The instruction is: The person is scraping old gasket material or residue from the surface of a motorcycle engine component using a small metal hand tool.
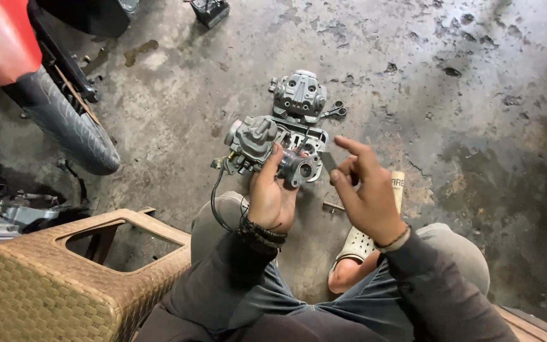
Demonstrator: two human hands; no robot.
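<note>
Carburetor (264, 149), knobbly cast grey metal

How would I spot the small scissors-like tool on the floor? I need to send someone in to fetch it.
Start from the motorcycle tyre at upper left and look right across the stained concrete floor to the grey metal engine cover. The tool lies right beside that cover's right edge. Unlike the bulky castings nearby, it is thin, dark and has looped handles.
</note>
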